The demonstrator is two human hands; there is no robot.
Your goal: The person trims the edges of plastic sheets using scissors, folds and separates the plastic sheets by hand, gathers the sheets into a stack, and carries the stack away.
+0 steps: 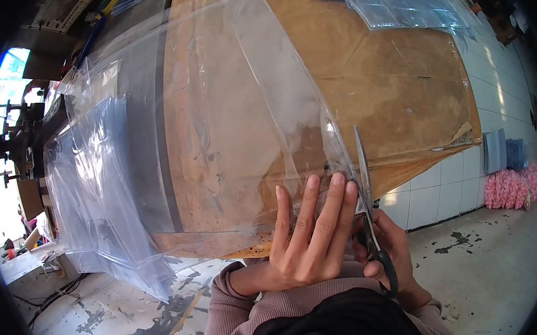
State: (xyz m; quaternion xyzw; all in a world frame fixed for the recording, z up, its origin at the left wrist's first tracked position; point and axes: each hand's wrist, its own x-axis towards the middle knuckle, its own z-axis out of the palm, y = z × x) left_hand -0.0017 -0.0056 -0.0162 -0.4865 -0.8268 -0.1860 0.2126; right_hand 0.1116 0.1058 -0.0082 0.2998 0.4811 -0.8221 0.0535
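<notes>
Head view showed the clear plastic sheet (235, 103) on the brown tabletop (405, 84), your left hand (311, 245) flat on it, fingers outstretched, partly spread; your right hand (402, 255) curled its fingers around black-handled scissors (365, 182) beside the sheet's edge; pink bundles (516, 186) sat beyond

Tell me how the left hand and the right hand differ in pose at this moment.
The left hand lies flat on the clear plastic sheet, fingers stretched out; the right hand is curled around the handles of the scissors. The left hand turns its back to the camera and shows four straight fingers, while the right hand shows bent fingers, partly hidden by the scissors. Both hands are bare.
</notes>
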